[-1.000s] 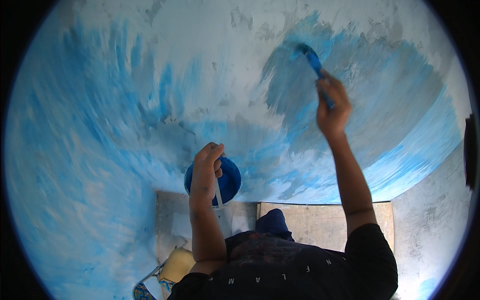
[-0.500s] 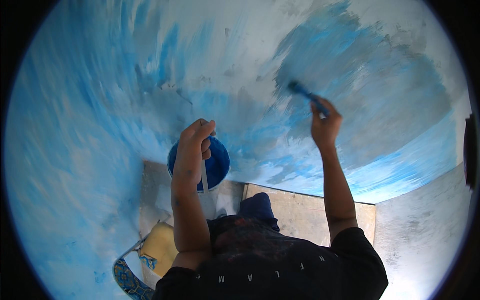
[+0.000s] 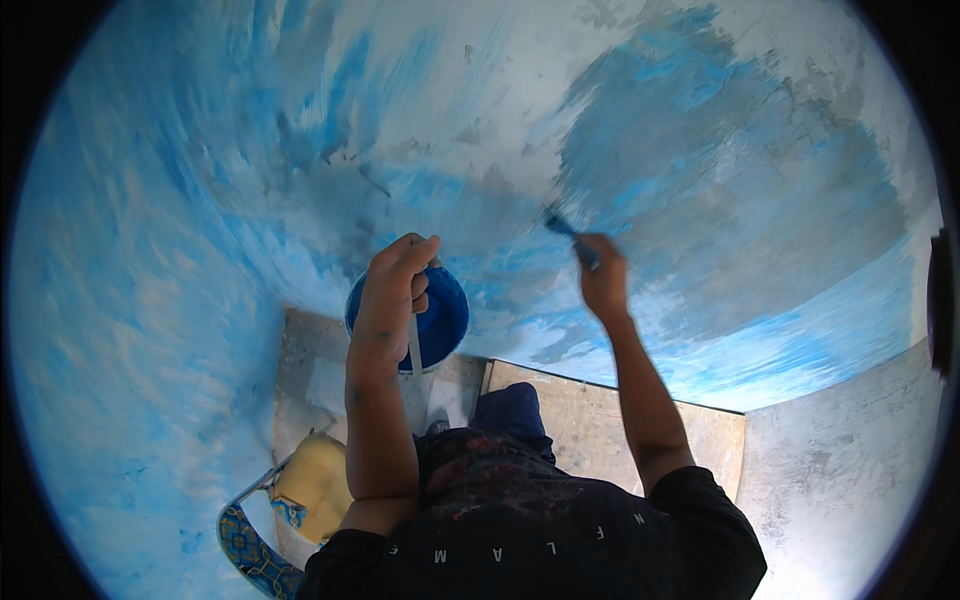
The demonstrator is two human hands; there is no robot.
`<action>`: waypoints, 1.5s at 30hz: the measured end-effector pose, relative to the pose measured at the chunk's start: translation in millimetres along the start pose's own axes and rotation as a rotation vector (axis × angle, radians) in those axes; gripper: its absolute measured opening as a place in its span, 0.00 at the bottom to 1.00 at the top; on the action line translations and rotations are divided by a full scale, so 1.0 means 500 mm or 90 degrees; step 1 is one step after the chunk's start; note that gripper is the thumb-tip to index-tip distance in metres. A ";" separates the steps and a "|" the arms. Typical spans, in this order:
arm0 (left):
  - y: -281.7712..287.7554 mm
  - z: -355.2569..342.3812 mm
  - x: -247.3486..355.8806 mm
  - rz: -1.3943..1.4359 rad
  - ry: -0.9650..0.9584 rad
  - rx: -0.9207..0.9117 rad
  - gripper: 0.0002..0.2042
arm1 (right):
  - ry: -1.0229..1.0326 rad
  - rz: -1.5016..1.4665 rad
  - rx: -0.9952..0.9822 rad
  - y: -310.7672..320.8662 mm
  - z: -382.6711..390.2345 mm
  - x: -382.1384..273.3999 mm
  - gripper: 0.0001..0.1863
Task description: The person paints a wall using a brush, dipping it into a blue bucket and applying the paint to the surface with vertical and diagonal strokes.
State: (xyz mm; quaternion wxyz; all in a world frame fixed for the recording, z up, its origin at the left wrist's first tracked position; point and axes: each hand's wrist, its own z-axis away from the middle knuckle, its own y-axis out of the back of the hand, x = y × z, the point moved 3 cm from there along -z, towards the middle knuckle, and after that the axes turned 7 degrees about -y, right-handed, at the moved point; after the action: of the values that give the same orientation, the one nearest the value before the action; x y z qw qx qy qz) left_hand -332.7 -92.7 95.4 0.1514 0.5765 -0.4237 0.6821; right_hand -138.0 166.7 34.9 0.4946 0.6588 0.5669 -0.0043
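Observation:
Closed around the handle of a bucket of blue paint (image 3: 440,325), my left hand (image 3: 398,275) holds it up in front of me; a pale strap-like strip (image 3: 415,345) hangs below the fingers. A paintbrush (image 3: 562,224) is gripped in my right hand (image 3: 604,275), to the right of the bucket. Its dark bristles are at the wall (image 3: 480,205), which is streaked in blue, grey and white; whether they touch it I cannot tell for sure. A large grey-blue patch (image 3: 730,190) covers the wall at the upper right.
At the lower left stands a chair with a yellowish seat (image 3: 315,485) and a blue patterned backrest (image 3: 255,550). A pale board-like surface (image 3: 600,420) lies below the wall. A grey wall (image 3: 840,450) stands at the right, with a dark object (image 3: 940,305) at its edge.
My right hand has swept down and to the left with the paintbrush. The bucket and my left hand have shifted slightly right and up in view.

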 end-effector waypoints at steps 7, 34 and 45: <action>-0.006 -0.013 -0.020 -0.014 0.022 -0.028 0.15 | 0.272 0.131 0.345 0.098 -0.028 -0.063 0.12; -0.010 0.001 0.001 0.036 -0.013 -0.017 0.15 | 0.051 0.039 -0.059 -0.106 0.100 -0.032 0.11; 0.005 -0.003 -0.017 0.054 -0.009 0.041 0.14 | 0.313 0.085 0.402 0.106 -0.126 -0.216 0.10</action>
State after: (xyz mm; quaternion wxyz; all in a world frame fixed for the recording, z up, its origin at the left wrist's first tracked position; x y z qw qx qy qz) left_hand -332.9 -90.6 86.5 0.1005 0.5675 -0.4263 0.6972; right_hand -172.0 134.8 162.7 0.1165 0.7951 0.5950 0.0117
